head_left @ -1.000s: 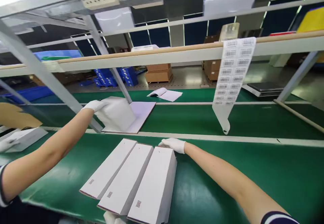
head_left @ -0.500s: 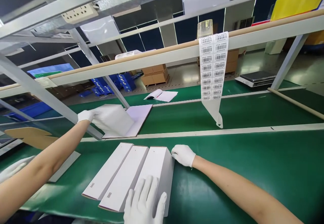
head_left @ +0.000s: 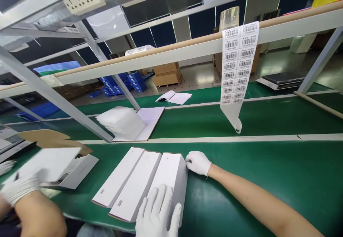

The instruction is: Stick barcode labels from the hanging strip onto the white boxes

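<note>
Three long white boxes [head_left: 131, 188] lie side by side on the green work surface. My left hand [head_left: 158, 212], in a white glove, rests flat with spread fingers on the top of the rightmost box [head_left: 167, 172]. At that box's far right corner is my right hand [head_left: 198, 162], also gloved. Its fingers are curled closed against the corner, and nothing shows in them. Small grey labels mark the near ends of the other two boxes.
At left, a co-worker's gloved hand [head_left: 23, 188], blurred, is by an open white box [head_left: 80, 169]. White foam sheets [head_left: 122, 122] are stacked on a board beyond the boxes. A barcode label strip [head_left: 238, 65] hangs from the rail [head_left: 187, 49]. An open notebook [head_left: 174, 97] lies further back.
The co-worker's arm has drawn back from the foam sheets to the lower left, where the open white box now shows. My hands hold their places; the whole view has shifted slightly.
</note>
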`<state>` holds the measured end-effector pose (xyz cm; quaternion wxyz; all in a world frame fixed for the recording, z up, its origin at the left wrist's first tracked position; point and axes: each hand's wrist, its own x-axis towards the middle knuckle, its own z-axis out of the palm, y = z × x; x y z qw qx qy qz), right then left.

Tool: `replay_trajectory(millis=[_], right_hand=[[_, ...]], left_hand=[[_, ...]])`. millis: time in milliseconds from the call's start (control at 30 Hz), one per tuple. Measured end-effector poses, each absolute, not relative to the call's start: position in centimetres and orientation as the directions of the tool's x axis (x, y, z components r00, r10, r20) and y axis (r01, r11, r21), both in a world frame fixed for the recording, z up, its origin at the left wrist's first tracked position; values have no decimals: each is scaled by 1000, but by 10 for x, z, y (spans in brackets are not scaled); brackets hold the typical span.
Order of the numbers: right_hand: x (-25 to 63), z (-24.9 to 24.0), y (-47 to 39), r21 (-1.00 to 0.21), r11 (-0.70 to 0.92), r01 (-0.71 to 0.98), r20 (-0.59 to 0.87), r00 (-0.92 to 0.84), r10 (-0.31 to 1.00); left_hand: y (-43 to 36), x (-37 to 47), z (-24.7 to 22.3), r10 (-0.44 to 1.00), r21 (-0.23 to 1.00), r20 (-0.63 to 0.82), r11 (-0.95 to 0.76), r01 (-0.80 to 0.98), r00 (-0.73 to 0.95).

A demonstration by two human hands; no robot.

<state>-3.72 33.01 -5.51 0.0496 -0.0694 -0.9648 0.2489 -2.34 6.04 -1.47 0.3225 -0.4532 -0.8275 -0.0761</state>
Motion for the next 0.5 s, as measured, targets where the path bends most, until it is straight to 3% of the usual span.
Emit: replay_trajectory(millis=[333, 500], right_hand=[[-43, -57, 327, -544, 838, -35, 282, -949, 143], [-24, -3, 360, -659, 750, -65, 466, -817, 339]], left_hand=[[62, -22, -11, 702, -140, 602, 562, 816, -380], [61, -28, -6, 746, -224, 597, 507, 833, -294]])
